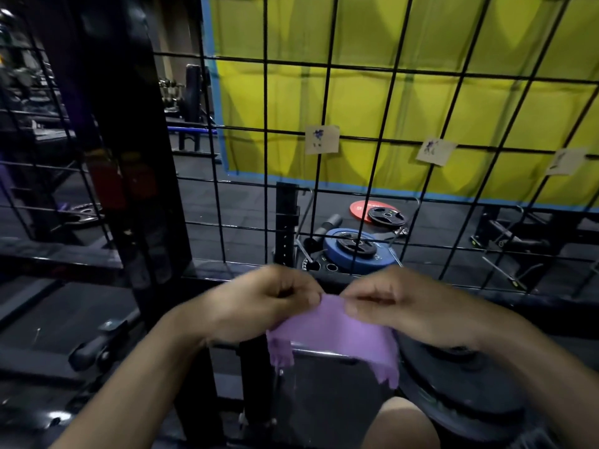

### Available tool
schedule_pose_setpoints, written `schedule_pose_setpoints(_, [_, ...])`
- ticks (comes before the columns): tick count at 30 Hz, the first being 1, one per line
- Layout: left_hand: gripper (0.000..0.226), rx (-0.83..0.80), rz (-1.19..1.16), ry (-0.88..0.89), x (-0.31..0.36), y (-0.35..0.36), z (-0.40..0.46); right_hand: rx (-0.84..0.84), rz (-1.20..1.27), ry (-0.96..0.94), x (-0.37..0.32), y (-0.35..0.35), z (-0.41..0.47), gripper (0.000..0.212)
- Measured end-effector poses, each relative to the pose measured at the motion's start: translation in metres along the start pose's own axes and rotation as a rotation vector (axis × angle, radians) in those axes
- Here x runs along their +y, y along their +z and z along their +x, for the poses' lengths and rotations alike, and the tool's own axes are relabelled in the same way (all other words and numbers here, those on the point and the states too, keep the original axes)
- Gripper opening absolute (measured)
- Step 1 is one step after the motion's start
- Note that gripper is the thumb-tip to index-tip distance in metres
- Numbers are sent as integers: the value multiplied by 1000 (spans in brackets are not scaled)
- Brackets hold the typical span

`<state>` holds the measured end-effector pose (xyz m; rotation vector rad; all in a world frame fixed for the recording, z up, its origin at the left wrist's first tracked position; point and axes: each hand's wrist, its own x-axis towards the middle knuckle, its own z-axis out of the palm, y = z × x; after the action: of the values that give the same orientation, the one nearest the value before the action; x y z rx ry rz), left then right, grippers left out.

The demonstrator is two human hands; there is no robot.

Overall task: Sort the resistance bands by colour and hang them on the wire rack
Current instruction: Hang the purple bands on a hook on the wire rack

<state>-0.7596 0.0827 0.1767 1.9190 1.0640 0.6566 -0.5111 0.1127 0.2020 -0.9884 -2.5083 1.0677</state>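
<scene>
A flat purple resistance band [337, 335] is stretched between my two hands low in the middle of the view. My left hand [259, 303] pinches its upper left edge and my right hand [405, 306] pinches its upper right edge. The band's loose ends droop below my hands. A black wire rack [385, 134] stands upright just beyond my hands and fills the upper view. Three small paper labels hang on its wires: one at the middle [322, 139], one further right [436, 151], one at the far right [565, 162].
Behind the rack lie a blue weight plate [337, 257], a red plate [359, 209] and black plates on dark gym flooring, with a yellow wall panel [421, 92] beyond. A thick black upright post [129, 157] stands left. A black plate stack [453, 393] sits by my right forearm.
</scene>
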Motion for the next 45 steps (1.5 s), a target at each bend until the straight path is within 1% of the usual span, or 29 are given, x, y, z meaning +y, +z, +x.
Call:
schedule_pose_setpoints(2, [28, 77, 19, 26, 15, -14, 0, 97, 36, -73, -13, -13, 5, 23])
schedule_pose_setpoints(4, [35, 151, 131, 80, 33, -28, 1, 199, 121, -100, -30, -27, 13, 18])
schedule_pose_setpoints(6, [36, 239, 234, 102, 43, -43, 7, 257, 112, -107, -42, -41, 25, 15])
schedule_pose_setpoints(9, [27, 418, 360, 94, 44, -59, 20, 382, -59, -125, -47, -46, 48, 12])
schedule_pose_setpoints(12, [22, 499, 413, 31, 38, -56, 26, 513, -321, -102, -40, -32, 61, 12])
schedule_pose_setpoints(14, [18, 554, 488, 28, 33, -48, 27, 577, -506, -137, -35, -21, 63, 13])
schedule_pose_setpoints(16, [14, 612, 587, 88, 31, -41, 26, 614, -534, -163, -33, -18, 62, 12])
schedule_pose_setpoints(18, [13, 640, 617, 136, 28, -38, 28, 599, -516, -146, -33, -20, 60, 12])
schedule_pose_setpoints(21, [13, 666, 662, 149, 23, -37, 30, 548, -530, -92, -34, -19, 61, 13])
schedule_pose_setpoints(24, [12, 698, 703, 168, 20, -35, 29, 566, -542, -89, -26, -14, 66, 13])
schedule_pose_setpoints(28, [13, 690, 714, 165, 18, -33, 28, 640, -389, -72, -22, -10, 70, 12])
schedule_pose_setpoints(31, [19, 634, 616, 85, 18, -33, 26, 588, -278, -50, -20, -5, 74, 18])
schedule_pose_setpoints(33, [25, 594, 523, 24, 18, -34, 23, 529, -70, -42, -18, -2, 76, 26])
schedule_pose_setpoints(35, [33, 582, 525, 37, 17, -35, 21, 497, 194, -31, -13, -2, 78, 29])
schedule_pose_setpoints(37, [37, 570, 513, 42, 16, -37, 22, 474, 345, 17, -13, -1, 80, 28])
schedule_pose_setpoints(42, [48, 495, 399, -68, 13, -34, 26, 440, 543, 71, -16, 5, 84, 26])
schedule_pose_setpoints(45, [45, 493, 363, -56, 9, -32, 27, 437, 530, 59, -13, 5, 85, 30])
